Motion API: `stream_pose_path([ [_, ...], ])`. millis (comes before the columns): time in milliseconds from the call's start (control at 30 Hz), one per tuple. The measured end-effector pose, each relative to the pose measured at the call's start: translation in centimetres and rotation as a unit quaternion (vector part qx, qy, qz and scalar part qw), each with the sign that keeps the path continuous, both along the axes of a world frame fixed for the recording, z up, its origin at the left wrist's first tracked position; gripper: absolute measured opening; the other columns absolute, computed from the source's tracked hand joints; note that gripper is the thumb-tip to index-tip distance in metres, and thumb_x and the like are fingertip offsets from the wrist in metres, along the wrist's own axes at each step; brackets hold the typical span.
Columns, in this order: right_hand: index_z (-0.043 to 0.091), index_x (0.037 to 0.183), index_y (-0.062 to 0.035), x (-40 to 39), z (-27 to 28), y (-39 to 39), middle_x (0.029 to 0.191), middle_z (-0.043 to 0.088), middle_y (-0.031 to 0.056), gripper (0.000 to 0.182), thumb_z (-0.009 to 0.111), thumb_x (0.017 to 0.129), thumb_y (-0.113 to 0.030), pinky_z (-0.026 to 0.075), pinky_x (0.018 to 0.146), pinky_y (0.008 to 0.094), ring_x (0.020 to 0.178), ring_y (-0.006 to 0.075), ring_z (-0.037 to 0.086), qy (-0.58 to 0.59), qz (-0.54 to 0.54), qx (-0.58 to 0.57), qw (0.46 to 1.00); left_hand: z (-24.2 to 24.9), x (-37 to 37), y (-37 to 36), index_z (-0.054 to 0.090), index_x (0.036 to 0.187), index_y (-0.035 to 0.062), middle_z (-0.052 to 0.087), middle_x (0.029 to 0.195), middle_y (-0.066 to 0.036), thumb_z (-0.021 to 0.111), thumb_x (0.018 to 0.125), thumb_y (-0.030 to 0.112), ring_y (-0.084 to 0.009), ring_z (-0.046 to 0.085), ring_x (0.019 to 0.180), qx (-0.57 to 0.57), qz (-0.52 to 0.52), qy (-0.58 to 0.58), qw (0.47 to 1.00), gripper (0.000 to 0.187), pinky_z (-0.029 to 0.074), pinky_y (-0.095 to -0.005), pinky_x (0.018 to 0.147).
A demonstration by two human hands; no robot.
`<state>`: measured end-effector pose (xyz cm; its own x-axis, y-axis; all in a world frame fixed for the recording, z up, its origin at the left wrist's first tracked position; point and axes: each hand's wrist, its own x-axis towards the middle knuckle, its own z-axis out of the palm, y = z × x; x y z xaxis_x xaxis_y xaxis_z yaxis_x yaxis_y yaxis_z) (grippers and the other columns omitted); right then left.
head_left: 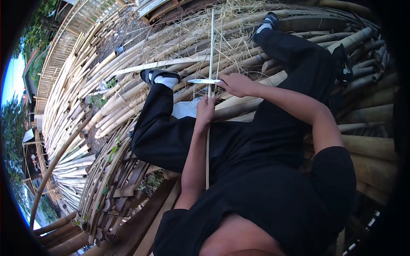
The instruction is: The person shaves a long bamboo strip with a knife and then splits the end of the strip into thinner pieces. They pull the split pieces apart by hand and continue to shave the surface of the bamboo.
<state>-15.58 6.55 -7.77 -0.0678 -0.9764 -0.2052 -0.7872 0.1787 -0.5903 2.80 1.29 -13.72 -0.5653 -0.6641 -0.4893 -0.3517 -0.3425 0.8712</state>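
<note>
A long, thin bamboo strip (212, 47) runs from the top of the view down between my legs toward my chest. My left hand (206, 109) is closed around it near the middle of the view. Just above and to the right, my right hand (235, 84) grips a knife by its handle, which the fingers hide. The knife's pale blade (202, 81) points left and lies across the strip, a short way above my left hand. A thin sliver stands beside the strip above the blade.
Bamboo poles (115, 109) lie in piles under and around my legs. Loose shavings (230, 47) are scattered beyond my hands. A white sheet or bag (184, 109) lies left of my left hand. A slatted bamboo fence (57, 55) stands at the upper left.
</note>
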Motion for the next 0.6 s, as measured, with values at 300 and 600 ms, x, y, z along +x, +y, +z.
stream_pose_path([
  [300,0.055,0.09,-0.0001,-0.7,-0.3,0.5,0.078,0.059,0.0245,0.046,0.032,0.095,-0.039,0.043,0.072,0.0494,0.078,0.0418,0.058,0.028,0.079,0.057,0.995,0.4,-0.5,0.6,0.06,0.081,-0.0035,0.06,0.072,-0.02,0.05,0.09,0.025,-0.032,0.058,0.067,-0.236,0.005,-0.089,0.968,0.032,0.043,-0.0392,0.064],
  [600,0.059,0.089,-0.0041,0.8,-1.7,0.9,0.081,0.06,0.024,0.047,0.031,0.095,-0.041,0.044,0.074,0.0487,0.081,0.0422,0.057,0.013,0.123,0.018,0.992,0.7,-0.6,0.6,0.06,0.079,-0.005,0.058,0.063,-0.016,0.057,0.086,0.018,-0.0209,0.052,0.054,-0.246,0.023,-0.088,0.965,0.024,0.041,-0.0346,0.055],
])
